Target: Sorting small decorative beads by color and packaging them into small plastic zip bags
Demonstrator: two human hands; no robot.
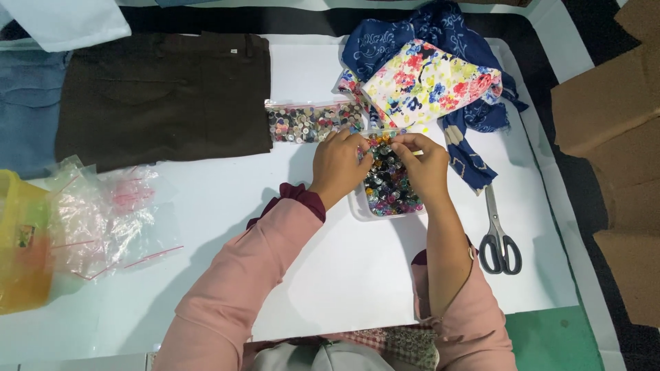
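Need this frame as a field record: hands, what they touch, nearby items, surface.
left hand: over the clear box of coloured buttons, fingers in the buttons
right hand: over the same box, fingertips meeting the left hand's
grip: too small to tell what the fingers pinch
behind box: clear bag of buttons
right of box: scissors, closed, lying flat
fabrics: floral cloth on blue patterned cloth; dark brown trousers at left
far left: empty clear bags, yellow container
surface: white table

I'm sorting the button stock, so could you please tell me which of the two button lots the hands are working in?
The clear tray of bright mixed buttons, under both hands; the greyer bagged lot lies untouched beside the dark trousers.
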